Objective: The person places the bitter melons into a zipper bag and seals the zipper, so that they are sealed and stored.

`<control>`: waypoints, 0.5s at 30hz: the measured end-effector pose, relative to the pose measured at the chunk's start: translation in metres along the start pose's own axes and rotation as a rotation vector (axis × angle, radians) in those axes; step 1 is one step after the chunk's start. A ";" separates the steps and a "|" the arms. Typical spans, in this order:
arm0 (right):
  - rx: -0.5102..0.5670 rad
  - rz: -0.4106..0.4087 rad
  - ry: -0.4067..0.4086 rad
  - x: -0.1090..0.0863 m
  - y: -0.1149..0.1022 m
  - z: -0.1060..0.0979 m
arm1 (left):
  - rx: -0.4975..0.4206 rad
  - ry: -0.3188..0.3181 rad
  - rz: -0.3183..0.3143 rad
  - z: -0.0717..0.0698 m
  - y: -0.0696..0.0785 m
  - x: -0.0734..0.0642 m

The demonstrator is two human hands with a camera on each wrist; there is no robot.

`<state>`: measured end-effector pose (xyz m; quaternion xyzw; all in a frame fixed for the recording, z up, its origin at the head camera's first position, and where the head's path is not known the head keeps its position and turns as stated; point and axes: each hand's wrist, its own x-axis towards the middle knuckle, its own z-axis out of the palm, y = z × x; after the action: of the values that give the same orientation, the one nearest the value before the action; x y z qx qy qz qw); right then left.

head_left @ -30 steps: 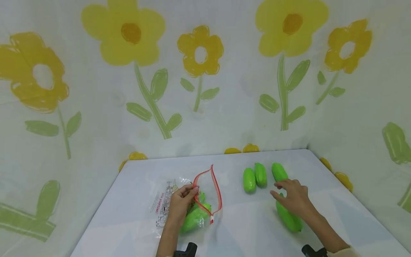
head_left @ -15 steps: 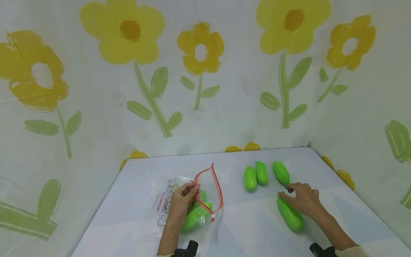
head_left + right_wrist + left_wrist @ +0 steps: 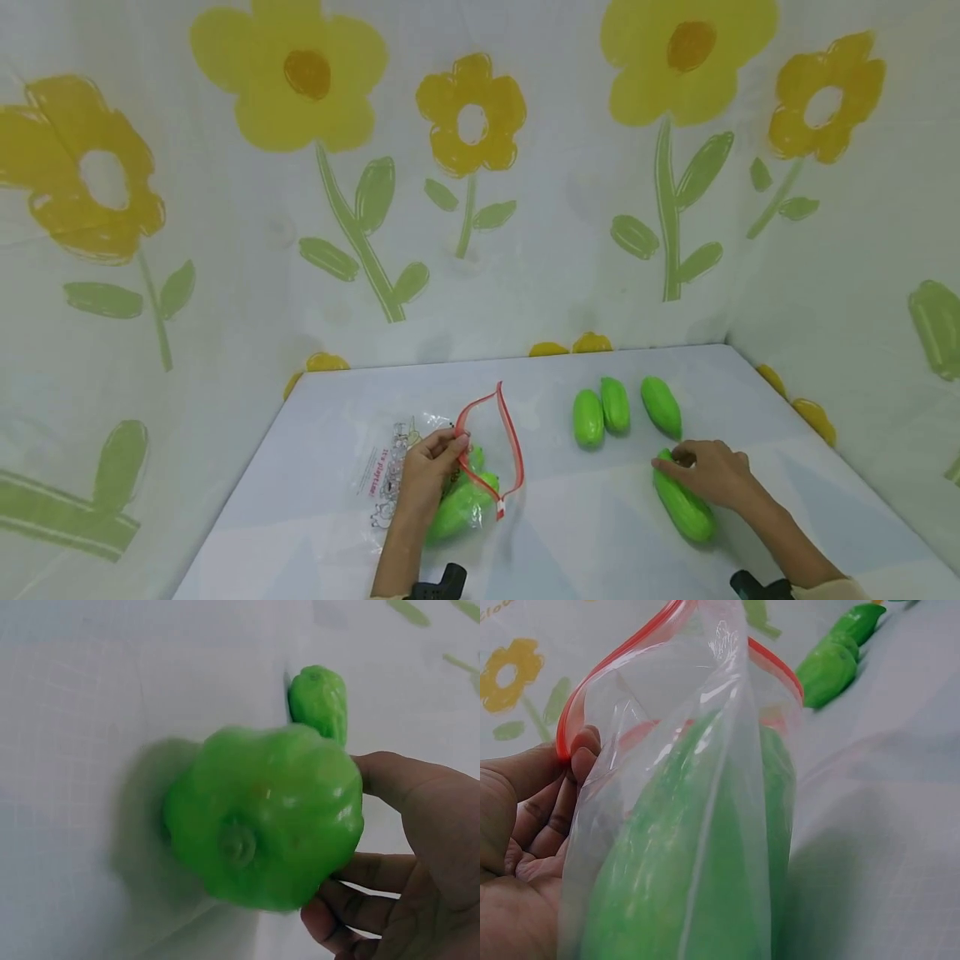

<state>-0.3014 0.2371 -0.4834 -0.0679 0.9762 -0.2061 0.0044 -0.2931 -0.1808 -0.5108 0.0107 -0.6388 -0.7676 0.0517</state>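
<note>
Centrally, a person's two bare hands work over a white counter [image 3: 577, 533], seen from the head camera. On the left side lies a clear plastic bag [image 3: 388, 479] printed with line drawings and pink lettering. Its red zip rim [image 3: 518, 454] stands parted in a tall pointed loop, with a small slider [image 3: 500, 507] at the near corner.

The left hand [image 3: 430, 475] pinches the left edge of this rim between thumb and fingers. Inside the bag are bulky green vegetables [image 3: 457, 510], smooth and shiny; the clear film overlaps them, so their exact count is hard to tell.

Over on the right side, the right hand [image 3: 716, 475] grips the far end of a long green vegetable [image 3: 688, 514], thumb on one side and fingers on the other. This piece lies slantwise, its near end pointing toward the person's right.

Farther back lie three loose vegetables [image 3: 588, 419]: two close side by side, and a third a little to their right, just beyond the right hand. Behind the counter hangs a pale backdrop [image 3: 540, 275] patterned with big yellow flowers and green leaves. Both wrists wear black devices [image 3: 442, 583].
</note>
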 end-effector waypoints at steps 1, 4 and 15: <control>0.012 -0.001 -0.008 0.000 0.000 -0.001 | -0.004 -0.001 -0.001 0.000 0.000 0.000; 0.045 -0.003 -0.023 0.000 -0.003 -0.003 | -0.009 0.002 0.001 0.001 0.002 0.000; 0.180 0.041 -0.036 -0.003 -0.007 -0.011 | -0.014 0.019 -0.014 0.001 0.002 -0.001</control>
<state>-0.2983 0.2355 -0.4703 -0.0508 0.9547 -0.2916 0.0321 -0.2916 -0.1800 -0.5089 0.0220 -0.6328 -0.7722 0.0523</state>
